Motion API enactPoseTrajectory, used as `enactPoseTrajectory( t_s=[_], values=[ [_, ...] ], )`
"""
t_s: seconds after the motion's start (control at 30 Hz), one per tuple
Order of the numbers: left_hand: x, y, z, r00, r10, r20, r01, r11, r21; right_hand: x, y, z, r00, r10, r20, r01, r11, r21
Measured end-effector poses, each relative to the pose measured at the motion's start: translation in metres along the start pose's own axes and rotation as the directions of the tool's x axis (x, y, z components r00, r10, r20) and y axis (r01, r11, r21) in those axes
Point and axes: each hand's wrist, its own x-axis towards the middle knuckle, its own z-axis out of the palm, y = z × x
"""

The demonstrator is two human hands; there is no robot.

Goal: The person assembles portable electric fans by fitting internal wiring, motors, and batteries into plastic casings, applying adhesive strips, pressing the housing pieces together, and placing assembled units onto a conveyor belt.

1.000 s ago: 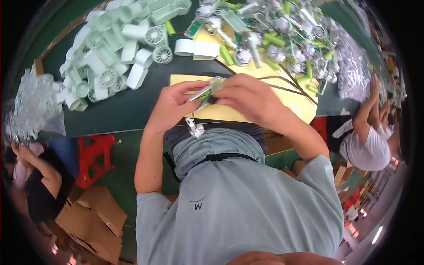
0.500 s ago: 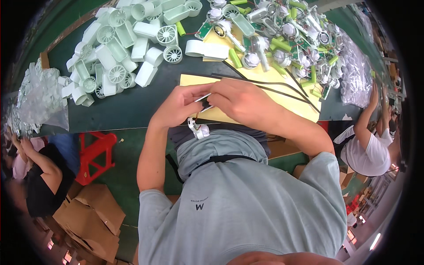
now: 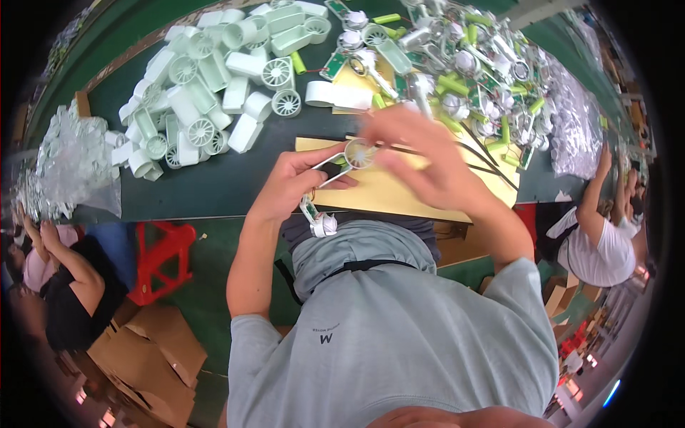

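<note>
My left hand (image 3: 285, 184) is closed around the handle of a pale green fan housing (image 3: 359, 154), whose round, spoked end points right. Inside the handle a black piece (image 3: 330, 170) shows. Below the housing a small circuit board with a white motor (image 3: 322, 224) hangs on thin wires. My right hand (image 3: 421, 153) is just right of the round end, blurred by motion; its thumb and fingers look apart, with nothing visible between them. Under both hands lies a yellow board (image 3: 399, 194), with black strips (image 3: 481, 167) across its right part.
Pale green housings (image 3: 207, 85) are heaped at the far left. Circuit boards with motors and green batteries (image 3: 471, 78) pile up at the far right, beside a clear plastic bag (image 3: 574, 118). Another bag (image 3: 78, 160) stands left. Co-workers sit on both sides; a red stool (image 3: 163, 260) is at lower left.
My right hand has come off the housing and moved up and right. The round spoked end now shows, and the left hand still grips the handle. The view has shifted slightly.
</note>
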Motion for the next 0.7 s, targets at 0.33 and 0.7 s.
enactPoseTrajectory(
  t_s=[0.33, 0.7],
  values=[
    [0.0, 0.034, 0.071, 0.976, 0.209, -0.061, -0.211, 0.843, -0.494, -0.079, 0.008, 0.111, 0.925, 0.169, -0.341, -0.071, 0.957, 0.281],
    [-0.014, 0.006, 0.045, 0.984, -0.043, -0.176, 0.04, 0.999, -0.023, -0.052, -0.011, 0.014, 0.884, 0.462, -0.076, -0.307, 0.693, 0.653]
  ],
)
